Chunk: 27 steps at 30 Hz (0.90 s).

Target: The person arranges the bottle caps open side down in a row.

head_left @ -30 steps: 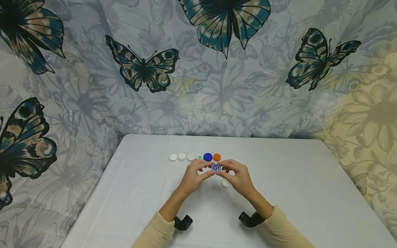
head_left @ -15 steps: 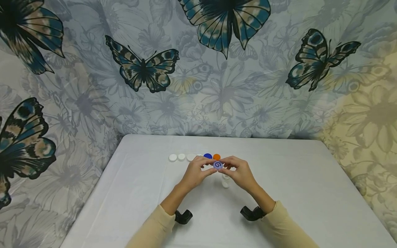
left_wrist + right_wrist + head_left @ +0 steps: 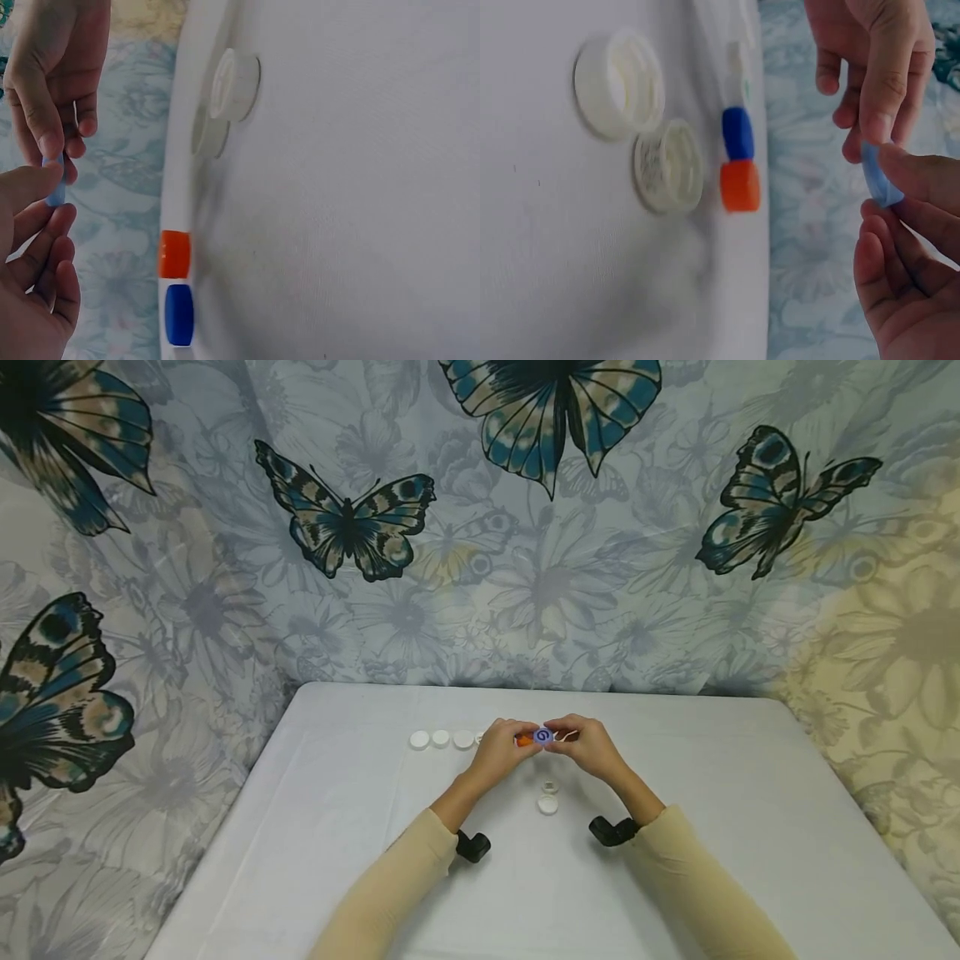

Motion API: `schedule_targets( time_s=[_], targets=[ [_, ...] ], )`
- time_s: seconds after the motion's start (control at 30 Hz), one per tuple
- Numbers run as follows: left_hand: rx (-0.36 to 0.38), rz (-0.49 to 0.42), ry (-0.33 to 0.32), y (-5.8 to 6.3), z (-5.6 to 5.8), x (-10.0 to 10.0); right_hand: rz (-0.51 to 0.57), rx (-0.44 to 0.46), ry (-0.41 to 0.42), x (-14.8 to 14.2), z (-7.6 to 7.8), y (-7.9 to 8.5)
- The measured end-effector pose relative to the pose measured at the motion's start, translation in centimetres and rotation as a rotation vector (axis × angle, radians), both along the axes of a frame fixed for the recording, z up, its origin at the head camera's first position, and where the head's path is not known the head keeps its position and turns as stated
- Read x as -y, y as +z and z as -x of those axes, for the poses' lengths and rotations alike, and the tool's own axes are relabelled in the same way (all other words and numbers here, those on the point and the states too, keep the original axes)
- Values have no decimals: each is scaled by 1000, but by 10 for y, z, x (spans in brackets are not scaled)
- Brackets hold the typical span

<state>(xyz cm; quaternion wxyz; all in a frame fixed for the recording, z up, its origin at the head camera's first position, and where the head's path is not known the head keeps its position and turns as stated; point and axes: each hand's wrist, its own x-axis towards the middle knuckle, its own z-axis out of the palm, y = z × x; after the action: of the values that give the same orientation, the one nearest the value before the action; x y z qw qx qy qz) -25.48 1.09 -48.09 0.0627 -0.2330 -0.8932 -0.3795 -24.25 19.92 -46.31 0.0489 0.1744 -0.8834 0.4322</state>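
A light blue-purple bottle cap (image 3: 543,737) with a dark swirl on top is held up between both hands. My left hand (image 3: 501,753) pinches its left edge with thumb and fingers, while my right hand (image 3: 594,750) pinches the right edge. From the side, in the right wrist view, the light blue cap (image 3: 883,184) shows as a thin disc, raised above the tabletop. An orange cap (image 3: 523,739) sits just behind the left fingers. The dark blue cap (image 3: 179,315) beside it is hidden by the left hand in the head view.
A row of white caps (image 3: 440,739) runs left from the hands on the white-covered table (image 3: 337,827). Nearer the person lie two more white caps, one (image 3: 550,787) behind the other (image 3: 547,805). A butterfly-patterned cloth (image 3: 600,610) stands behind the table.
Both hands have moved forward and slightly right with the light blue-purple cap. The left hand now covers the dark blue cap, and the two nearer white caps have come into full view.
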Motion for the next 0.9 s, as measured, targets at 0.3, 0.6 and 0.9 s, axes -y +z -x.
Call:
schedule_targets(
  time_s=[0.3, 0.6, 0.9],
  targets=[
    [62, 131, 39, -12, 26, -25, -78, 110, -9, -14, 32, -18],
    [32, 395, 36, -18, 33, -36, -128, 152, 8, -15, 46, -36],
    [-112, 575, 16, -17, 32, -40, -211, 149, 1, -13, 46, -42]
  ],
)
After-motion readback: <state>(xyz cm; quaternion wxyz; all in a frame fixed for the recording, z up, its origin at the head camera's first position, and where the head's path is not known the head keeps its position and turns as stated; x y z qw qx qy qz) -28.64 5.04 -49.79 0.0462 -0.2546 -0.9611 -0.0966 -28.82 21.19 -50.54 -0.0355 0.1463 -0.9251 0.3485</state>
